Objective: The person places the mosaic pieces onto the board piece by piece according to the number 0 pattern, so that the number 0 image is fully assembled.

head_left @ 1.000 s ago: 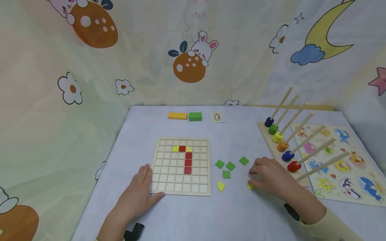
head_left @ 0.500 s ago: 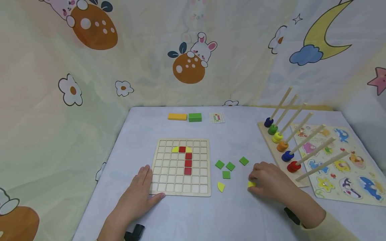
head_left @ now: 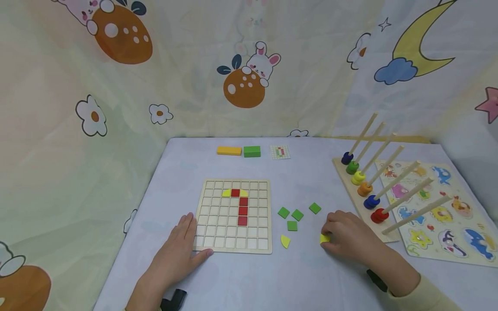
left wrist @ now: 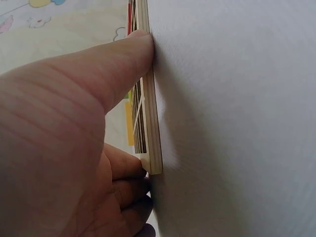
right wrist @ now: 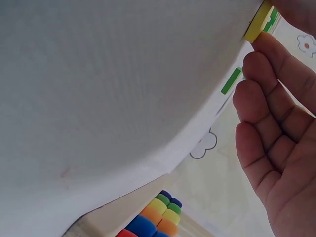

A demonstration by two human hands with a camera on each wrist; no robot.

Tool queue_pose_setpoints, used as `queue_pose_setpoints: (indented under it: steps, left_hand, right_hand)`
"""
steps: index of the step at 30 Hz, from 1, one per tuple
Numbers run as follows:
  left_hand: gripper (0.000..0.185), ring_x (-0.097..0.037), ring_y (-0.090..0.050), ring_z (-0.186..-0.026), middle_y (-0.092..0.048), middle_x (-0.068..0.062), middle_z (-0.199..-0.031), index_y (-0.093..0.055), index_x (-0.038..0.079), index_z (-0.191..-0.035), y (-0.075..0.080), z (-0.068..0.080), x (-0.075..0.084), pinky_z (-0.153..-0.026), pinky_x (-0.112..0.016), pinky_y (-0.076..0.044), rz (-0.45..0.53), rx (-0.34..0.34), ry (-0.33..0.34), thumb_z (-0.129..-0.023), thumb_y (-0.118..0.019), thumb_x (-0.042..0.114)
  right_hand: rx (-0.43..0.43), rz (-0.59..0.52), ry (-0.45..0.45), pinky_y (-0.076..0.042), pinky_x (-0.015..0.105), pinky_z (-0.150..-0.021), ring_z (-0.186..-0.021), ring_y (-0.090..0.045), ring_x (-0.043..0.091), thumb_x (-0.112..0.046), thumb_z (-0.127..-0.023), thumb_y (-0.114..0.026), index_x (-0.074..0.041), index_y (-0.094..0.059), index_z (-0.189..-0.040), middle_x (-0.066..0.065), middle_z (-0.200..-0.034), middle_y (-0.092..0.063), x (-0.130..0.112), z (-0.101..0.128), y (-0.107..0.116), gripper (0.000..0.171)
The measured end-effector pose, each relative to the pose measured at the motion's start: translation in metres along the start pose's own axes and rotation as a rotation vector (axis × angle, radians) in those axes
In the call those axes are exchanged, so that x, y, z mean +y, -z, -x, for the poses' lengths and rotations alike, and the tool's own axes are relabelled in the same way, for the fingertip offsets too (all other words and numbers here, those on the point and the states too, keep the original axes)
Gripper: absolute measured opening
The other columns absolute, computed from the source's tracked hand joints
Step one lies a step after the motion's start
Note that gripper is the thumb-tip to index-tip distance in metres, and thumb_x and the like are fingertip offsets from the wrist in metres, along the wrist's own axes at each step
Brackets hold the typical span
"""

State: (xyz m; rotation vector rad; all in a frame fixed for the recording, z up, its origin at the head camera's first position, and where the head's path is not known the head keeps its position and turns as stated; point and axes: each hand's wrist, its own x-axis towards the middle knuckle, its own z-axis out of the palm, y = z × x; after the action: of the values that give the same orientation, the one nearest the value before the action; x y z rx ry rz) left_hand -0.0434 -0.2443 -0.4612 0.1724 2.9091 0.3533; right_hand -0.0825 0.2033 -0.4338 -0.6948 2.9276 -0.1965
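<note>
The right hand (head_left: 345, 232) pinches one yellow piece (head_left: 324, 238) at the table (head_left: 303, 278), right of four green squares (head_left: 292, 226) and one yellow quarter-round (head_left: 285, 241); the left hand (head_left: 176, 245), fingers extended, thumb spread, touches one grid board (head_left: 218, 231) bearing four red squares (head_left: 243, 211) and two yellow wedges (head_left: 226, 193)

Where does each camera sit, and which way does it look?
Head: on the person's head, facing forward and down at the grid board; left hand and right hand show.
Left wrist: on that wrist, facing the board's edge; its thumb and fingers show.
Right wrist: on that wrist, looking along the tabletop past the yellow piece; fingers and palm show.
Shared: head and right wrist both see the yellow piece and coloured rings.
</note>
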Motion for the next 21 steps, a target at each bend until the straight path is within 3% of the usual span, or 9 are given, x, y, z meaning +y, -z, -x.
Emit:
queue_pose_setpoints:
  steps: [11,21]
  left_hand:
    - [0.114,-0.041,-0.013,-0.163,-0.014,-0.019,-0.176,-0.020,-0.002,-0.165,0.002,0.000,0.001,-0.129,-0.059,-0.025,-0.010,0.002,0.002,-0.089,-0.073,0.064]
    - [0.113,-0.041,-0.013,-0.163,-0.015,-0.020,-0.176,-0.020,-0.002,-0.165,0.001,0.000,0.000,-0.129,-0.059,-0.025,-0.005,0.008,-0.002,-0.089,-0.073,0.063]
  right_hand:
    - [0.108,0.010,0.068,-0.054,0.033,-0.075,-0.079,-0.053,0.007,-0.035,-0.074,-0.093,-0.023,-0.080,-0.084,-0.013,-0.082,-0.064,-0.002,-0.008,0.006,0.020]
    - [0.198,-0.002,0.146,-0.053,0.035,-0.078,-0.079,-0.052,0.009,-0.031,-0.074,-0.093,-0.018,-0.081,-0.085,-0.008,-0.083,-0.065,-0.029,-0.030,0.019,0.021]
